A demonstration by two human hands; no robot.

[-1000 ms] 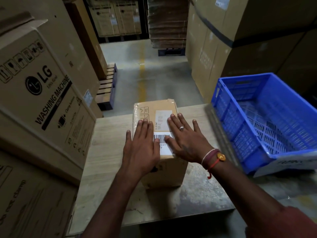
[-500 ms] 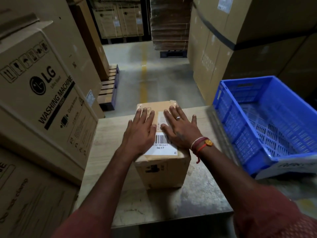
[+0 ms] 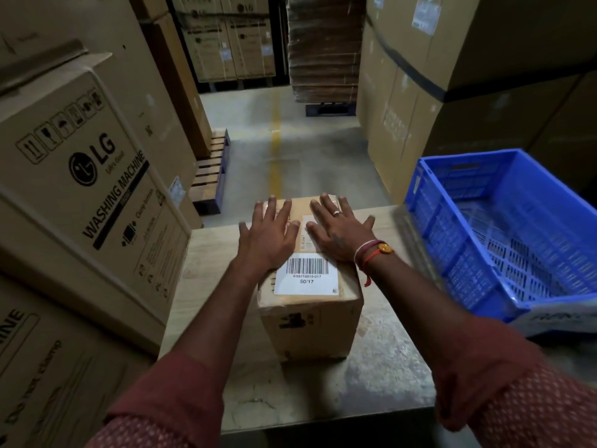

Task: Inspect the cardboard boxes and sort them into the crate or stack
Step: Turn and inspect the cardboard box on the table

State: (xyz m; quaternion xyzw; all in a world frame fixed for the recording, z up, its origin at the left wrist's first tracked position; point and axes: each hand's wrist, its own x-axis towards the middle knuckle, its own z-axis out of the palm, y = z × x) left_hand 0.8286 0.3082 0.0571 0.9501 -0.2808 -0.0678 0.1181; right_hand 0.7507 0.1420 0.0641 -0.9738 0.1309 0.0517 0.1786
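Note:
A small brown cardboard box (image 3: 310, 328) with a white barcode label stands on the wooden table (image 3: 210, 270) in front of me. My left hand (image 3: 268, 236) lies flat on the far left part of the box's top, fingers straight and spread. My right hand (image 3: 339, 231) lies flat on the far right part of the top, fingers straight, a ring on one finger and thread bands at the wrist. Neither hand curls round the box. A blue plastic crate (image 3: 504, 234) sits tilted at the table's right side, with nothing visible inside it.
Large LG washing machine cartons (image 3: 80, 189) stand stacked close on the left. Tall brown cartons (image 3: 452, 92) rise behind the crate on the right. A wooden pallet (image 3: 211, 169) lies on the floor beyond the table, beside an aisle with a yellow line.
Both hands have slid forward along the box's top toward its far edge, uncovering the barcode label. The box has stayed in place on the table.

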